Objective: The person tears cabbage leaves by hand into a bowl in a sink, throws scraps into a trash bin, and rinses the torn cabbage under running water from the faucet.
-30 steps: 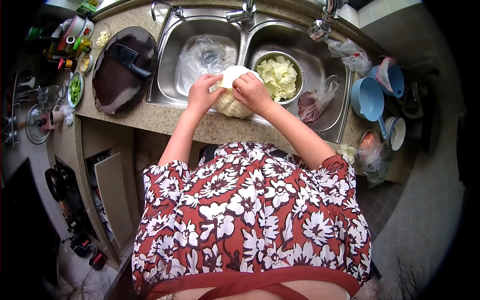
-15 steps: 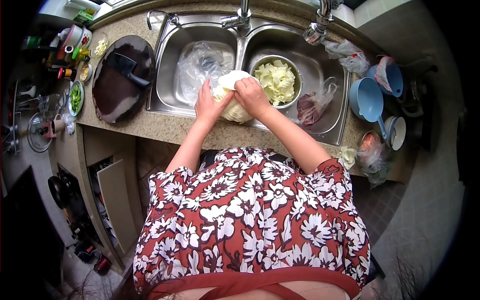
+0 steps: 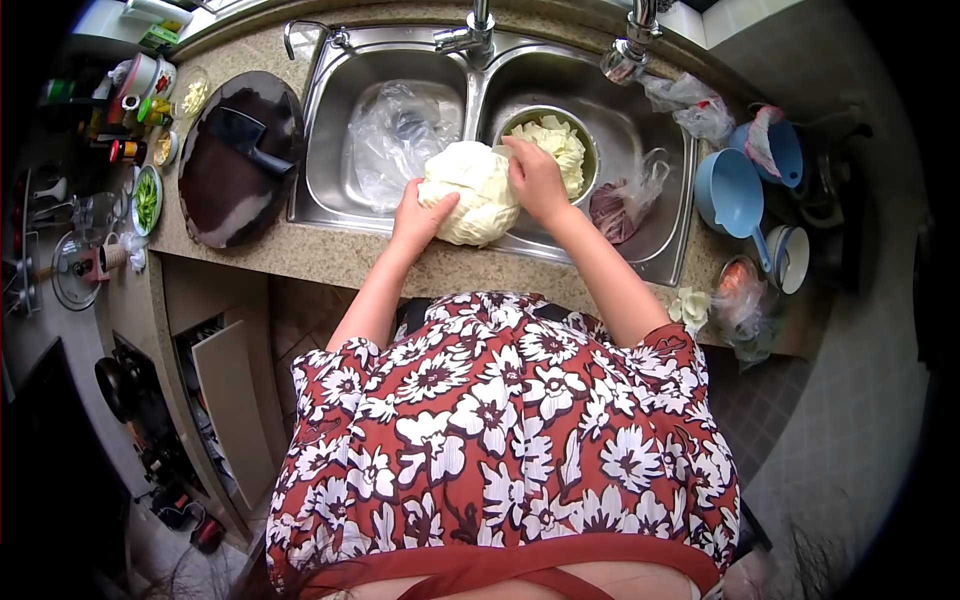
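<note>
Left hand [image 3: 420,218]: spread round the near-left side of the cabbage [image 3: 470,195], thumb along its front, holding it. Fingertips hidden behind the head.

Right hand [image 3: 540,182]: fingers curled, just beside the cabbage's right flank. Whether they pinch a leaf, or touch the head at all, cannot be told.

Cabbage, one, pale, outer leaves ruffled: between the hands, above the sink's front edge. Whether it rests there or is held up, unclear. Handling, in judgement: a broad left palm should keep the round head from rolling; a leaf worked loose at its thick base should part more cleanly than one tugged by its thin edge; the head is best kept close to the bowl, so that scraps fall inside.

Bowl [image 3: 592,160], of torn leaves [image 3: 560,140]: just beyond the right hand, which covers part of it; depth concealed.

Knotted bag [image 3: 615,210]: right of the right hand; dark reddish contents, blurred by plastic.

Clear bag [image 3: 390,130]: beyond the left hand, in the left basin; contents, if any, indistinct.

Cleaver [image 3: 235,130], on round board [image 3: 215,200]: well left of the left hand.

Faucet [image 3: 462,40]: farthest beyond both hands, top cut off.
</note>
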`<state>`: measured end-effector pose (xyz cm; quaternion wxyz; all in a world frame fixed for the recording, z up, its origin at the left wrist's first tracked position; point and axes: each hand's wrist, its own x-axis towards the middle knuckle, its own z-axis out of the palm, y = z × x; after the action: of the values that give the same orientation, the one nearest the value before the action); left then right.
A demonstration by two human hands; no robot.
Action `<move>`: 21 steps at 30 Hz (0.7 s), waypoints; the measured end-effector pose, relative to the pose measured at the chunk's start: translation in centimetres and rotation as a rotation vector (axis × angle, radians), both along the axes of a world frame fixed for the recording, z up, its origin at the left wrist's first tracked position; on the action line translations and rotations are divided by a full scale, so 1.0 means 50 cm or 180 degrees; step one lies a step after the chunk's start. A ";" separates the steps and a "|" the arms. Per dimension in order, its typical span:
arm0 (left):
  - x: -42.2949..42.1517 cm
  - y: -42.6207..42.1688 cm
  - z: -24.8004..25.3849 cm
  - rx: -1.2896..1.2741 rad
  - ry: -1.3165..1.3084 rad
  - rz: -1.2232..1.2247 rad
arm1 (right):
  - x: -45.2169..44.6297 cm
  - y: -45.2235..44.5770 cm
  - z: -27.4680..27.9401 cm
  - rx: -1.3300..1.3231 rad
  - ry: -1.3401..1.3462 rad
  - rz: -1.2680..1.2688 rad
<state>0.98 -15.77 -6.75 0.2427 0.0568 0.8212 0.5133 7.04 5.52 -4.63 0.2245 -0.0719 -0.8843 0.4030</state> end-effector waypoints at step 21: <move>0.005 0.029 -0.004 -0.0317 0.0417 -0.0100 | 0.013 -0.018 -0.012 0.0738 -0.0489 0.0318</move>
<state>1.21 -14.31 -6.93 0.1991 0.0910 0.8588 0.4631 7.72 4.63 -5.22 0.1426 -0.0321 -0.9420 0.3021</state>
